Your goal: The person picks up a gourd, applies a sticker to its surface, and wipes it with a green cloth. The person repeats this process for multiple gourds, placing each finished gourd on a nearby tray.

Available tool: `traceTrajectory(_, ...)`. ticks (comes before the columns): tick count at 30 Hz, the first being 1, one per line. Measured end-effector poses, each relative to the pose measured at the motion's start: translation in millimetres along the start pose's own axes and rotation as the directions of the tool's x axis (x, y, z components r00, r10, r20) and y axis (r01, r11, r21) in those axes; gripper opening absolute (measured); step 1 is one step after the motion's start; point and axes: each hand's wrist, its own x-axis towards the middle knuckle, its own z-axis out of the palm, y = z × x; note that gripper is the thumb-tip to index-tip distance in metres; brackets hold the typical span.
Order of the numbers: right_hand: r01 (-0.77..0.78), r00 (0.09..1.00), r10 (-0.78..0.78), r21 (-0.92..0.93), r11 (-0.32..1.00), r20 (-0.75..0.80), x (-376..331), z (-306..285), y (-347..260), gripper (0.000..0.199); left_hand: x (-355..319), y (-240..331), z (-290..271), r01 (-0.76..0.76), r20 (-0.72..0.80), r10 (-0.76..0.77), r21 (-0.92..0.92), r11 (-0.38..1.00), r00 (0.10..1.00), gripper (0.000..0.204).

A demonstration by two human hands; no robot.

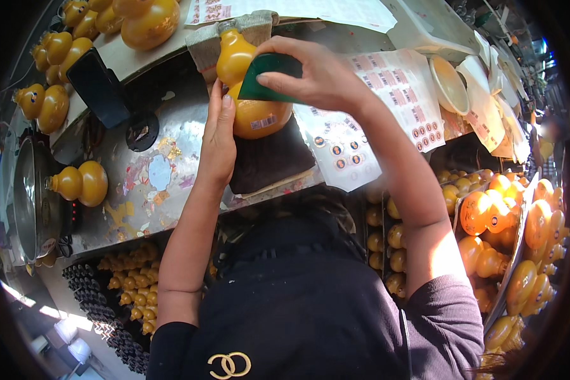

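A glossy yellow gourd-shaped bottle [233, 56] lies before me, its narrow neck pointing away and resting on a folded grey cloth [202, 47]. A small printed label sits on its larger bulb. My left hand [218, 142] holds the bottle's left side, its fingers running along the waist between the bulbs. Between the thumb and fingers of my right hand [320, 73] is a flat green scraper [253, 90], its edge against the bottle near the waist. A dark pad [269, 168] lies under the near end of the bottle.
Sheets of printed stickers [396, 95] lie to the right, beside a round shallow bowl [449, 84]. A phone on a stand [98, 85] and another yellow gourd [82, 183] are at left, near a metal pan [28, 196]. Crates of gourds [487, 212] stand below the table's edge.
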Motion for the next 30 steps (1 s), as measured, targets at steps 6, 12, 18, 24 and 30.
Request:
traceTrajectory(6,0.095,0.995,-0.086,-0.262,0.961,0.046,19,-5,4,0.036,0,1,-1,0.016,0.003,-0.016,-0.008,1.000,1.000,0.055)
traceTrajectory(12,0.358,0.815,-0.506,-0.441,0.823,-0.283,-20,13,-14,0.025,3,-2,-8,0.008,0.024,-0.009,0.020,1.000,1.000,0.056)
traceTrajectory(18,0.342,0.852,-0.510,-0.611,0.714,-0.120,-86,46,-11,0.021,2,2,-6,0.003,0.056,-0.007,0.067,0.998,0.998,0.056)
traceTrajectory(24,0.379,0.849,-0.520,-0.582,0.719,-0.090,-96,48,-9,0.021,4,3,-12,-0.027,0.075,0.014,0.166,0.986,0.997,0.061)
traceTrajectory(30,0.247,0.950,-0.303,-0.399,0.883,-0.081,-118,52,-4,0.030,-3,-1,-12,-0.152,0.142,0.115,0.290,0.945,0.983,0.077)
